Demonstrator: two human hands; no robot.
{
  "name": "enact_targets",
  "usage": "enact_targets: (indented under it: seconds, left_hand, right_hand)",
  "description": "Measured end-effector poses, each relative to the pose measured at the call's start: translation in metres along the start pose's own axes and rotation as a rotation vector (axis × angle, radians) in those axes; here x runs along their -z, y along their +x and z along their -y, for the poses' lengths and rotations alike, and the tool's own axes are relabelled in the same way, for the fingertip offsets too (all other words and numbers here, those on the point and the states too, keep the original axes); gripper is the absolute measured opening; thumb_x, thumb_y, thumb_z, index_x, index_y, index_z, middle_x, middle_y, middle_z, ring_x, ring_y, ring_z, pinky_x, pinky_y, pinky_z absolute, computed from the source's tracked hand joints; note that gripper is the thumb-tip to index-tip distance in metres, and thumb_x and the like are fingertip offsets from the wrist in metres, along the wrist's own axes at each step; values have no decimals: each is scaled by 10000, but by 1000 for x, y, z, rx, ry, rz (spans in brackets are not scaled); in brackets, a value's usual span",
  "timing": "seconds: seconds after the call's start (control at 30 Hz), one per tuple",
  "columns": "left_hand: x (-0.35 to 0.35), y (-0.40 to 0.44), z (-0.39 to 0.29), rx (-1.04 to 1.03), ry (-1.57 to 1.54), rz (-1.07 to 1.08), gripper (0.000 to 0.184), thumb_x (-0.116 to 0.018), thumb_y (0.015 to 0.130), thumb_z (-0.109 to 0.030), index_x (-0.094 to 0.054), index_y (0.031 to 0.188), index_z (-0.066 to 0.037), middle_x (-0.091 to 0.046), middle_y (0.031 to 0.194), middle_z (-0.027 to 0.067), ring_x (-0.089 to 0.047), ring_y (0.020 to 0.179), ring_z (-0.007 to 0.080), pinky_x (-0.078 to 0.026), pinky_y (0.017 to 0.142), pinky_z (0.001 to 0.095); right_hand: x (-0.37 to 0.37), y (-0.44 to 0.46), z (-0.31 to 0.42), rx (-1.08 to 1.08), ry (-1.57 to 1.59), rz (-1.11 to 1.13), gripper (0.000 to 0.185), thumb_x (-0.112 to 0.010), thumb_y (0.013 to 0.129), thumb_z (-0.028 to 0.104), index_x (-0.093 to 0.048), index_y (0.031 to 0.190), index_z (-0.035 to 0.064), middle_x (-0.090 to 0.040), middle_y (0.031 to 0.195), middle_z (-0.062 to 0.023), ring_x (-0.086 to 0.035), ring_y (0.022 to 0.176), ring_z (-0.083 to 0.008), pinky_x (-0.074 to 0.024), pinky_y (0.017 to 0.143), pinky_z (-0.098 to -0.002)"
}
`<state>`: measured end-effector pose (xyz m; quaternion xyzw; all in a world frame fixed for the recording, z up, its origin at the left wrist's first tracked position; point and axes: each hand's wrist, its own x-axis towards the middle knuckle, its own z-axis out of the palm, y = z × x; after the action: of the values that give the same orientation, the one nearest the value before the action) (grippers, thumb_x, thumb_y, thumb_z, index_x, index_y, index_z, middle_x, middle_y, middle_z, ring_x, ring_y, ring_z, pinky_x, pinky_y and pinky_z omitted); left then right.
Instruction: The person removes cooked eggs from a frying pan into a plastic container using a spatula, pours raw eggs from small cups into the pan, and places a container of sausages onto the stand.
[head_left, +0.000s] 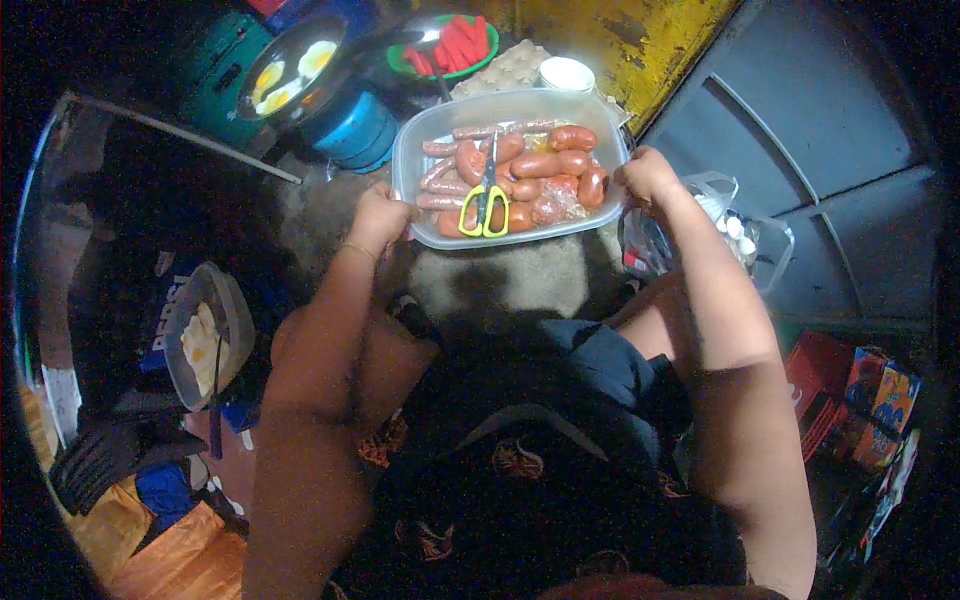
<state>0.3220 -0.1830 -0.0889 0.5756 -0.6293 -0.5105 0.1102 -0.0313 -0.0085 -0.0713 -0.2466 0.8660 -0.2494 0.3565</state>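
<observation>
Between my hands is a clear plastic container of sausages, some thin and pale, others thick and red. Scissors with yellow-green handles lie on top of the sausages, blades pointing away from me. My left hand grips the container's left edge, fingers closed round it. At the opposite edge, my right hand is closed on the rim. A clear plastic wrap lies among the sausages at the right.
Behind are a pan with eggs over a blue gas canister, a green bowl of red pieces, an egg tray and a white cup. Another egg container stands left; a bag with eggs is right.
</observation>
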Motion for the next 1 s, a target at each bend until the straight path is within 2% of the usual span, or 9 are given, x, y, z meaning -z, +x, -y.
enact_targets:
  seconds: [0.13, 0.23, 0.33, 0.43, 0.53, 0.63, 0.67, 0.9, 1.0]
  left_hand:
    - [-2, -8, -3, 3, 32, -22, 340, -692, 703, 23, -596, 1029, 20, -671, 846, 111, -620, 611, 196, -500, 511, 340]
    - [-2, 0, 8, -32, 39, -25, 341, -692, 698, 23, -604, 1028, 12, -676, 859, 104, -627, 642, 198, -506, 552, 344]
    - [-2, -12, -3, -100, 43, -51, 337, -683, 676, 20, -604, 1004, 26, -669, 845, 122, -634, 663, 205, -504, 566, 340]
    - [-2, -14, -4, -141, 18, -31, 324, -682, 668, 13, -601, 981, 35, -663, 826, 124, -634, 659, 203, -501, 566, 337]
    - [1, -8, 1, -99, -5, 4, 311, -688, 671, 11, -596, 967, 37, -658, 807, 116, -629, 639, 198, -497, 548, 335]
    - [0, -8, -2, -70, 23, 28, 303, -691, 676, 18, -591, 961, 38, -651, 787, 110, -622, 615, 191, -483, 503, 324]
    - [0, -9, -2, -69, 39, 31, 301, -692, 679, 21, -589, 961, 38, -649, 780, 107, -619, 607, 188, -477, 485, 319]
    - [-3, -31, -27, 48, -161, 37, 352, -642, 707, 64, -547, 1045, 30, -647, 888, 130, -643, 640, 212, -528, 458, 325]
    - [-4, -18, -10, 2, -310, 87, 377, -621, 713, 76, -518, 1073, 30, -637, 920, 145, -655, 662, 238, -563, 493, 358]
  right_hand:
    - [-4, 11, -7, -16, -29, 45, 389, -741, 622, 115, -654, 928, -109, -692, 857, -213, -705, 735, -294, -574, 605, -406]
    - [-10, 10, -12, 1, 51, 40, 257, -636, 731, 12, -567, 965, -70, -605, 705, -140, -592, 515, -244, -480, 432, -388]
    - [-3, 8, -11, -19, 62, 90, 436, -750, 613, 168, -661, 938, -108, -697, 883, -221, -707, 748, -289, -564, 641, -395]
    - [-12, 30, -25, 21, -21, 9, 458, -767, 596, 185, -666, 934, -109, -699, 902, -219, -709, 754, -279, -565, 664, -377]
    - [-9, 24, -16, 18, -65, 32, 262, -631, 733, 5, -575, 977, -74, -602, 704, -157, -590, 530, -262, -482, 427, -407]
    - [-11, 24, -15, 12, -112, 57, 239, -634, 732, 6, -589, 952, -78, -602, 702, -156, -597, 555, -268, -489, 441, -416]
    - [-10, 25, -15, -59, -109, 16, 399, -771, 638, 229, -690, 888, -72, -700, 924, -207, -705, 847, -270, -555, 723, -371]
    - [-10, 48, -22, 6, -136, 110, 400, -743, 669, 280, -696, 900, -43, -699, 931, -197, -696, 845, -284, -551, 748, -373]
    - [-13, 71, -37, 185, -341, 157, 389, -755, 659, 259, -699, 910, -33, -701, 928, -189, -695, 853, -282, -554, 744, -369]
